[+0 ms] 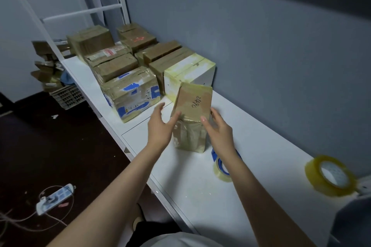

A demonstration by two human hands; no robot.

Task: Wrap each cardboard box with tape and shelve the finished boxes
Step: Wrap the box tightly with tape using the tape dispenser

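Forearms (112, 192) stretch forward — left hand (160, 126) spread, thumb touching taped box (191, 104); right hand (219, 130) holds it, grip pinching.

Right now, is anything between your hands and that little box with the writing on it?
Nothing visible. The right hand pinches the box at its right edge; the left hand touches its left side with the thumb.
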